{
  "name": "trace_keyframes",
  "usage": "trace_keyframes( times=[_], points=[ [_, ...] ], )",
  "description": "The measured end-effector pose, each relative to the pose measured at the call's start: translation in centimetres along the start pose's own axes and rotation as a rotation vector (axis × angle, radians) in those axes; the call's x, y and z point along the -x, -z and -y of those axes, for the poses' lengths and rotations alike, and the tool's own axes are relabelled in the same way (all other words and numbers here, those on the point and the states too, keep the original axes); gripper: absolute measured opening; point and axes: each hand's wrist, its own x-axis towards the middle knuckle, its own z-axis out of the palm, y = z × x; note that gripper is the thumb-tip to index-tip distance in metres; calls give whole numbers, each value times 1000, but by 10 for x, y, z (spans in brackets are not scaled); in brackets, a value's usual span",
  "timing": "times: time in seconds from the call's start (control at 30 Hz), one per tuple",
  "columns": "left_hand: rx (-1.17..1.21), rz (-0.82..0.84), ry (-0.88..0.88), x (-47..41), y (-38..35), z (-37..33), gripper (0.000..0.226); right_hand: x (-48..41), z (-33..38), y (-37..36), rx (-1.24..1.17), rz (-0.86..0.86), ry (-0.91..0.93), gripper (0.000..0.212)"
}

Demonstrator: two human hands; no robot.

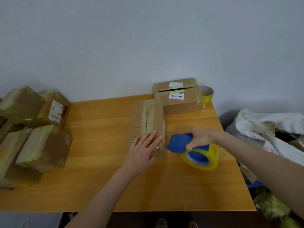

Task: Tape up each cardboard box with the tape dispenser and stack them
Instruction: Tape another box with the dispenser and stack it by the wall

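Head view is showing the box (148, 119) lying near the middle of the table (98, 145), its long top seam running toward 12 o'clock under a strip of yellowish tape. The left hand (143, 148) is resting flat on the box's near end, fingers straight and spread, pointing toward 1 o'clock. At 3 o'clock from that hand, the right hand (199, 138) is gripping the blue dispenser (179, 143), fingers curling round its handle. The dispenser's head is pointing toward 9 o'clock, close to the box's near right corner; whether it is touching the cardboard is not showing. A yellow roll (212, 155) is sitting in the dispenser, at 5 o'clock from the box. At 1 o'clock from the box, a labelled box (181, 102) is standing just beside its far right corner, a dark slit showing between its top flaps. A spare roll (207, 94) is standing at 3 o'clock from the labelled box, by the table's far right corner. At 9 o'clock, well apart, a pile (32, 129) of taped boxes is crowding the table's left edge. At 3 o'clock, off the table, white bags (266, 127) are lying crumpled.
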Motion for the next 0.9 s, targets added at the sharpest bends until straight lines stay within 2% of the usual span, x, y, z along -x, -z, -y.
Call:
trace_keyframes(
  times=[0.13, 0.27, 0.33, 0.4, 0.47, 0.53, 0.63, 0.7, 0.8, 0.9],
  points=[
    [0, 5, 6, -1, -1, -2, 75, 5, -14, -2, -453, -197, -54, 50],
    [42, -7, 21, 0, -1, -7, 69, -13, -24, -38, -939, -251, -222, 49],
    [137, -35, 16, 1, 2, -9, 63, -20, -29, -51, -1148, -261, -278, 50],
    [340, -136, 42, 3, 11, -9, 57, -23, -31, -57, -1215, -263, -305, 47],
    [473, -304, 151, 9, 18, -2, 51, -26, -34, -59, -1168, -303, -337, 49],
    [543, -406, 311, 18, 20, 10, 48, -24, -36, -57, -1002, -358, -383, 53],
    [646, -343, 534, 29, 16, 25, 50, -14, -25, -45, -597, -346, -348, 44],
    [686, -301, 610, 31, 13, 27, 52, -7, -4, -39, -389, -441, -276, 45],
    [701, -316, 628, 24, 13, 16, 53, 2, 51, -47, -379, -554, -105, 59],
    [735, -293, 623, 10, 11, 1, 56, -8, 102, -73, -448, -496, -40, 67]
  ],
)
